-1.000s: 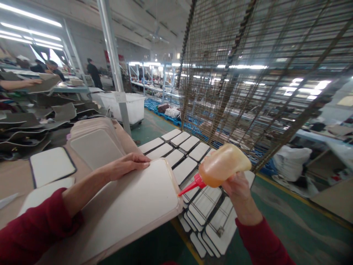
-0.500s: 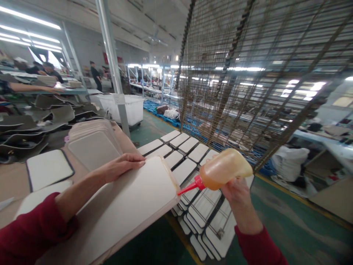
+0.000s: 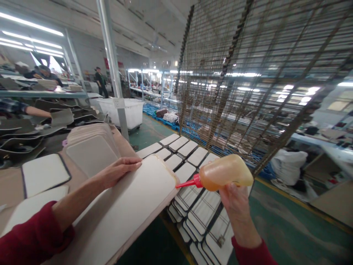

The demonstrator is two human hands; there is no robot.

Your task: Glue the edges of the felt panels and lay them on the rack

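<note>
My right hand (image 3: 234,197) grips a soft squeeze bottle (image 3: 224,172) with amber liquid inside, tilted on its side. Its red nozzle (image 3: 189,182) points left, with the tip at the near right corner of a white rounded-corner panel (image 3: 132,206). A thin yellowish wet line of the liquid runs along the panel's right end. The panel lies at the top of a stack whose pale layers show at the side. My left hand (image 3: 121,171) holds the panel's far edge, fingers together; its underside is hidden.
White dark-edged panels (image 3: 186,171) lie in rows on a wire rack, whose raised wire shelves (image 3: 242,70) stand at the right. Left are a stack of pale sheets (image 3: 88,151), a white dark-edged panel (image 3: 45,175) and a co-worker's arm (image 3: 38,111). A metal post (image 3: 111,55) stands behind.
The nozzle tip has shifted slightly left and down around the panel's near right corner. The bottle lies a bit more level. A co-worker's arm at left has moved lower.
</note>
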